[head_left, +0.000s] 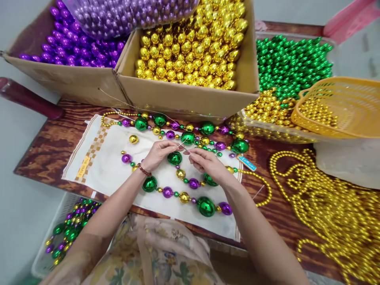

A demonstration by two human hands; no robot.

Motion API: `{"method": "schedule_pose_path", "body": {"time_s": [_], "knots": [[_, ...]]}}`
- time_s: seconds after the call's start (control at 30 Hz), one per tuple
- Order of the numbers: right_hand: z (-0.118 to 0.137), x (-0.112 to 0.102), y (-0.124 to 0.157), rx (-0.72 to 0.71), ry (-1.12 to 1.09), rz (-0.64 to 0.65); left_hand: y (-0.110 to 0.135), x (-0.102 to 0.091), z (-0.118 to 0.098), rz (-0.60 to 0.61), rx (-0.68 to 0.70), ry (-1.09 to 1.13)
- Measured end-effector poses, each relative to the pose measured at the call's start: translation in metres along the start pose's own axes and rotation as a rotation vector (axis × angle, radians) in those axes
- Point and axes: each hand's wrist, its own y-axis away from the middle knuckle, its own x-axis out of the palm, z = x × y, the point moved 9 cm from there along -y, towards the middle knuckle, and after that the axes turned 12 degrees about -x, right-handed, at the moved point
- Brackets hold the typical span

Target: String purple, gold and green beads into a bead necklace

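My left hand [160, 154], with a dark bead bracelet at the wrist, pinches a thin white string [135, 106]. Close by on the right, my right hand [204, 160] is also closed in a pinch where the string crosses; small details between the fingertips are hard to make out. Below and around both hands, a strand of large green, purple and gold beads [168, 192] curves over a white towel [103, 170]. A further beaded row [204, 140] runs behind the fingers. One loose gold bead [133, 139] rests on the towel, left of my left hand.
Cardboard boxes [190, 95] of purple and gold beads stand at the back. Right are a clear tub [276, 132] of green and gold beads, a yellow basket [350, 103] and heaped gold bead chains [335, 213]. A white basket [44, 253] of finished-looking strands sits low left.
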Motion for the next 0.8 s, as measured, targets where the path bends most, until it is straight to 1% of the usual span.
{"method": "schedule_pose_path", "body": {"time_s": [0.13, 0.33, 0.5, 0.6, 0.67, 0.7, 0.73, 0.8], "knots": [[0.000, 0.001, -0.001, 0.010, -0.050, -0.007, -0.001, 0.002, 0.000, 0.028, 0.017, -0.017], [-0.009, -0.001, 0.003, 0.049, -0.175, -0.045, 0.002, 0.010, -0.004, 0.104, 0.028, -0.039], [-0.011, -0.003, 0.005, 0.037, -0.216, -0.106, 0.000, 0.006, -0.001, 0.074, -0.001, -0.045], [-0.010, -0.009, 0.007, 0.038, -0.185, -0.136, -0.002, 0.005, 0.001, 0.057, -0.035, -0.043], [-0.006, -0.027, 0.011, 0.010, -0.103, -0.198, -0.001, 0.004, 0.000, 0.032, -0.048, -0.056], [-0.002, -0.043, 0.015, -0.018, -0.032, -0.244, -0.001, 0.002, -0.001, 0.006, -0.048, -0.076], [0.003, -0.063, 0.022, -0.051, 0.058, -0.295, -0.001, 0.001, -0.002, -0.022, -0.044, -0.103], [0.013, -0.112, 0.042, -0.108, 0.272, -0.411, 0.000, -0.002, -0.003, -0.068, -0.029, -0.156]]}}
